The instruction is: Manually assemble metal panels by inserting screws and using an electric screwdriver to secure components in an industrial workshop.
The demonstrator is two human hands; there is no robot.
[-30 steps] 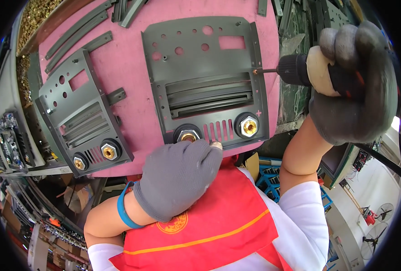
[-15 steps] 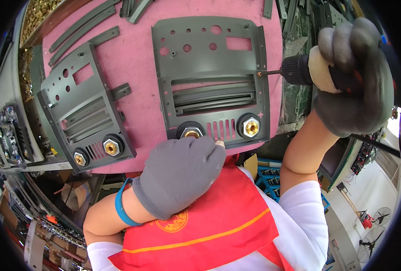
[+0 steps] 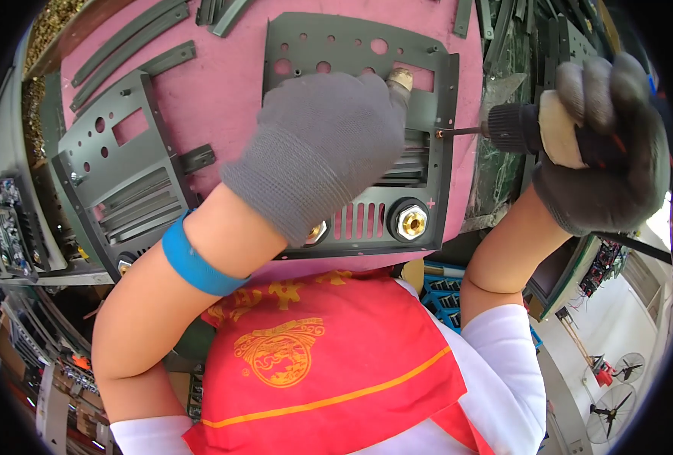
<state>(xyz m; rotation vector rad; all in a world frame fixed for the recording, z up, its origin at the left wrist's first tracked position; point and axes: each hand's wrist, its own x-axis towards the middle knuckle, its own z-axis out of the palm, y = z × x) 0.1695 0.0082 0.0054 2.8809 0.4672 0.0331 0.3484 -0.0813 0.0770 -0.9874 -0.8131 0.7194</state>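
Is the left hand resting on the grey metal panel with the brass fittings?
Yes: the gloved left hand lies flat on the grey metal panel, covering its middle, on the pink mat.

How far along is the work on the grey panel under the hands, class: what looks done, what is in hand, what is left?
Done: two brass fittings sit in the grey metal panel near its lower edge. In hand: the gloved right hand points a power screwdriver at the panel's right edge, while the gloved left hand presses on the panel. Left: the holes along the panel's top are open, and a second panel lies beside it.
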